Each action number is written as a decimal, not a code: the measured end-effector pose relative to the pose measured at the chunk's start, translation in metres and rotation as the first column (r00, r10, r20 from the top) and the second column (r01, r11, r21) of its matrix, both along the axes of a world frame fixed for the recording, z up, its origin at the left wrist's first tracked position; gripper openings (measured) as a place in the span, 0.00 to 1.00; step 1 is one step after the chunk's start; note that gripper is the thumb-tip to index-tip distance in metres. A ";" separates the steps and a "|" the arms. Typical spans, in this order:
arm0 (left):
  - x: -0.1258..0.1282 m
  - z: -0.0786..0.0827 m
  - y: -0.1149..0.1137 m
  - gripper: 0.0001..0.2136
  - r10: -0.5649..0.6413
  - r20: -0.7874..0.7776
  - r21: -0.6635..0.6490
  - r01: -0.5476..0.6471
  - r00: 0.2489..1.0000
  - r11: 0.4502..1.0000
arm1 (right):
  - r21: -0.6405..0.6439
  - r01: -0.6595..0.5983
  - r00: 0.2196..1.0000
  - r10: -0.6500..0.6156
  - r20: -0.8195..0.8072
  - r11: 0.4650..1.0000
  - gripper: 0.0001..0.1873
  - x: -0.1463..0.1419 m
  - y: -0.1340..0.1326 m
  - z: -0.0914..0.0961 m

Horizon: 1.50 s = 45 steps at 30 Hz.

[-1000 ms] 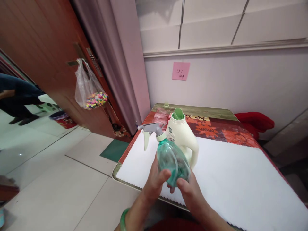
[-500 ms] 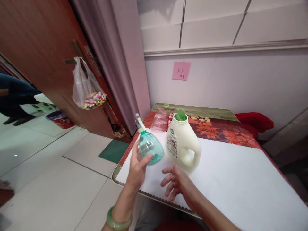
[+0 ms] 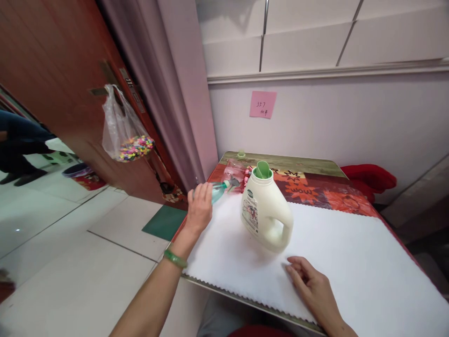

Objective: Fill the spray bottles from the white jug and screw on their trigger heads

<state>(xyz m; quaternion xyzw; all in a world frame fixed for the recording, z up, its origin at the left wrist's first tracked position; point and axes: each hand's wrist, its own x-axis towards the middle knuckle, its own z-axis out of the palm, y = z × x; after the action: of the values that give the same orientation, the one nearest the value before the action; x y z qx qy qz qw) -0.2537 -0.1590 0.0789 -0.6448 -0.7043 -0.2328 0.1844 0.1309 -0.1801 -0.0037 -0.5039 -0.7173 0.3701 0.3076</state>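
Note:
My left hand (image 3: 199, 206) is wrapped over a teal see-through spray bottle (image 3: 218, 191) near the table's left edge. The bottle lies tipped over, its spray head towards the right, and my fingers hide much of its body. In the middle stands a cream laundry detergent jug (image 3: 264, 210), upright, uncapped, with a green spout in its mouth and its handle to the right. My right hand (image 3: 314, 285) is low over the white mat (image 3: 351, 262), in front of the jug and apart from it. Its fingers are loosely bent and hold nothing.
Behind the bottle lies a clear pink plastic item (image 3: 235, 171); a small green cap (image 3: 241, 154) sits at the table's back. A bag of colourful beads (image 3: 133, 147) hangs from the door handle. Red cloth (image 3: 368, 180) is at the back right. A person's legs (image 3: 21, 145) show far left.
My left hand has moved the spray bottle up and away from me, turning it from upright to lying over. My right hand has drawn back to the right, away from the jug.

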 end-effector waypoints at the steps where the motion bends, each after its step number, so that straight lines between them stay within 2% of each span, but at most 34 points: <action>1: 0.002 -0.002 0.010 0.29 -0.040 -0.006 -0.016 0.039 0.999 0.999 | 0.013 0.004 1.000 -0.004 0.011 1.000 0.22 -0.001 0.000 -0.002; 4: 0.009 -0.013 0.036 0.27 -0.140 -0.007 -0.066 0.139 0.990 0.988 | 0.039 0.014 0.999 -0.015 0.035 0.999 0.22 -0.004 -0.002 -0.003; 7: 0.016 -0.033 0.048 0.27 -0.203 0.016 -0.111 0.204 0.979 0.973 | 0.051 0.021 0.999 -0.023 0.038 0.998 0.21 -0.005 -0.006 0.000; 10: 0.019 -0.053 0.048 0.27 -0.212 0.048 -0.135 0.217 0.976 0.967 | 0.055 0.025 0.999 -0.027 0.027 0.998 0.21 -0.006 -0.009 0.004; 13: 0.017 -0.065 0.038 0.24 -0.217 0.071 -0.157 0.226 0.974 0.961 | 0.055 0.045 0.999 -0.046 0.018 0.997 0.21 -0.008 -0.012 0.007; 15: 0.015 -0.064 0.029 0.20 -0.245 0.080 -0.179 0.256 0.966 0.950 | 0.064 0.067 0.998 -0.068 0.015 0.996 0.22 -0.010 -0.012 0.008; 18: 0.013 -0.055 0.016 0.18 -0.272 0.103 -0.201 0.288 0.957 0.936 | 0.072 0.072 0.997 -0.074 0.021 0.995 0.22 -0.011 -0.011 0.008; 20: 0.013 -0.047 0.012 0.23 -0.243 0.133 -0.196 0.266 0.961 0.944 | 0.061 0.049 0.998 -0.052 0.037 0.997 0.22 -0.009 -0.009 0.006; 22: 0.011 -0.042 0.012 0.32 -0.157 0.201 -0.185 0.195 0.967 0.963 | 0.047 0.018 0.998 -0.021 0.052 0.999 0.21 -0.007 -0.007 0.004; 24: 0.007 -0.039 0.015 0.41 -0.056 0.296 -0.201 0.119 0.953 0.972 | 0.049 0.001 0.998 -0.003 0.056 0.999 0.21 -0.006 -0.006 0.003; 27: -0.002 -0.038 0.023 0.44 0.020 0.413 -0.288 0.109 0.911 0.951 | 0.060 -0.003 0.998 -0.001 0.061 0.998 0.20 -0.005 -0.007 0.004; 30: -0.010 -0.037 0.032 0.43 0.014 0.474 -0.314 0.154 0.880 0.937 | 0.060 -0.008 0.998 0.005 0.066 0.998 0.19 -0.006 -0.008 0.007; 35: -0.016 -0.042 0.049 0.46 -0.041 0.536 -0.235 0.195 0.843 0.952 | 0.077 0.014 0.999 -0.017 0.048 0.997 0.20 -0.007 -0.007 0.009; 40: -0.023 -0.052 0.060 0.53 -0.033 0.599 -0.208 0.195 0.800 0.959 | 0.085 0.003 1.000 -0.005 0.026 0.996 0.22 -0.007 -0.006 0.004; 45: -0.032 -0.056 0.069 0.54 -0.050 0.644 -0.196 0.228 0.763 0.954 | 0.083 0.076 0.997 -0.076 -0.004 0.994 0.23 -0.012 -0.010 0.008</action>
<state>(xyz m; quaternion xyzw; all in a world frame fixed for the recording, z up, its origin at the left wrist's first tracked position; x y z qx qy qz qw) -0.2860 -0.0897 0.0228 -0.5983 -0.6992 -0.3535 -0.1679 0.1192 -0.1898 0.0044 -0.5176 -0.7122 0.3281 0.3424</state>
